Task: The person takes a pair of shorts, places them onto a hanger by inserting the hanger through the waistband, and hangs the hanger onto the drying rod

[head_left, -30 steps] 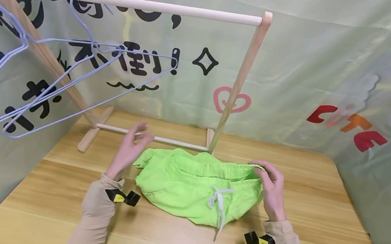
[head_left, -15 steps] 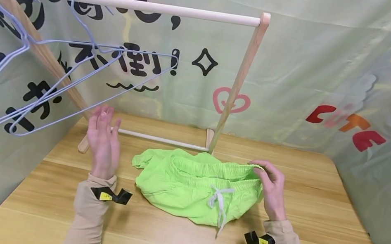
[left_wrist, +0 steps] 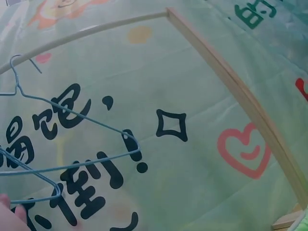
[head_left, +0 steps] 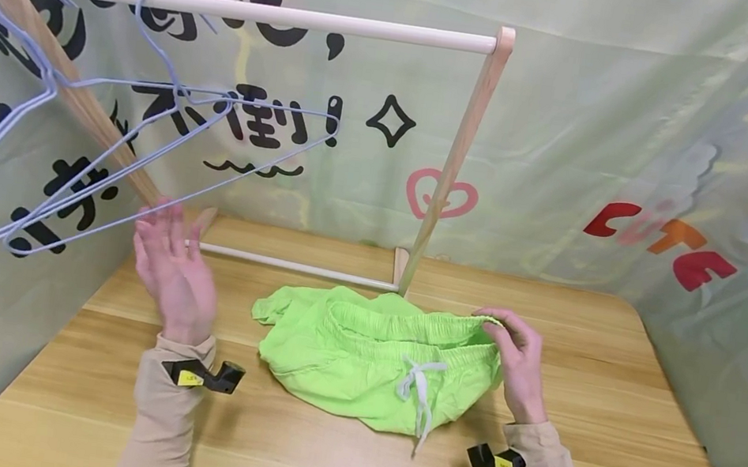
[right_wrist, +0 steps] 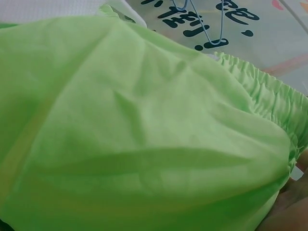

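Lime-green shorts (head_left: 369,368) with an elastic waistband and a white drawstring (head_left: 420,388) tied in a bow lie on the table, their waist gaping upward. My right hand (head_left: 519,362) pinches the waistband at its right end; green cloth fills most of the right wrist view. My left hand (head_left: 178,274) is raised left of the shorts, fingers extended and holding nothing. Its fingertips are near the lower wire of a pale purple hanger (head_left: 338,128); whether they touch cannot be told. In the left wrist view only fingertips (left_wrist: 12,216) show at the lower left corner.
A wooden rack with a white top rod (head_left: 332,23) stands at the back left, two wire hangers hooked on its left part. Its right post (head_left: 456,161) rises behind the shorts. Printed fabric (head_left: 574,134) encloses the wooden table (head_left: 633,430) at the back and sides.
My left hand has moved left from beside the shorts to the hanger's lower wire, its palm turning and fingers straightening. My right hand has stayed at the waistband.
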Demonstrator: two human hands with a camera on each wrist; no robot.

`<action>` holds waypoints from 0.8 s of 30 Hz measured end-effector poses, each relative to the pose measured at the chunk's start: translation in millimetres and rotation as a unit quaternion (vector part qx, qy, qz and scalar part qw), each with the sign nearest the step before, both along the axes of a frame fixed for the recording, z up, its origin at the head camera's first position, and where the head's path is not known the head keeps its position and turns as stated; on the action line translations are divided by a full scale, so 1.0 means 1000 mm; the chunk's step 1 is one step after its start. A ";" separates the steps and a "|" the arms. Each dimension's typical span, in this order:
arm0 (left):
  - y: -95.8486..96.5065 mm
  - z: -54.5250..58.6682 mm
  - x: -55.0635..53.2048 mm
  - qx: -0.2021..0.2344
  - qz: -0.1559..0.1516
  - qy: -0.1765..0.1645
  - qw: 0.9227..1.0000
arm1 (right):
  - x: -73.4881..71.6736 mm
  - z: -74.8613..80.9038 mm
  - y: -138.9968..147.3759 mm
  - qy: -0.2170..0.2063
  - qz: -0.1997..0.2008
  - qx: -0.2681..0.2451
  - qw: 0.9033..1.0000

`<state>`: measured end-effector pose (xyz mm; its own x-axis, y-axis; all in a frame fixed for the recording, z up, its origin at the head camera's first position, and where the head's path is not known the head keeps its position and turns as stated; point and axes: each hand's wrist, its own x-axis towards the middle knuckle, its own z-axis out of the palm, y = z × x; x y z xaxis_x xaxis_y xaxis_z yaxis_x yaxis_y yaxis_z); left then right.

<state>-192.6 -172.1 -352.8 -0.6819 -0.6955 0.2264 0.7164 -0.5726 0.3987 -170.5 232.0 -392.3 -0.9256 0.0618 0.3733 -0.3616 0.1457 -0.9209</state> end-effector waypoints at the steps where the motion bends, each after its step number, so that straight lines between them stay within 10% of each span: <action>1: -0.001 0.002 0.001 0.001 0.008 -0.008 1.000 | 0.000 0.000 0.000 -0.001 0.001 -0.001 1.000; 10: -0.005 0.012 0.006 0.074 0.045 0.007 0.996 | 0.000 0.000 0.000 0.002 0.004 0.001 1.000; 24: -0.001 0.006 0.007 0.030 0.024 0.027 0.999 | 0.001 0.001 0.000 0.000 0.003 0.005 1.000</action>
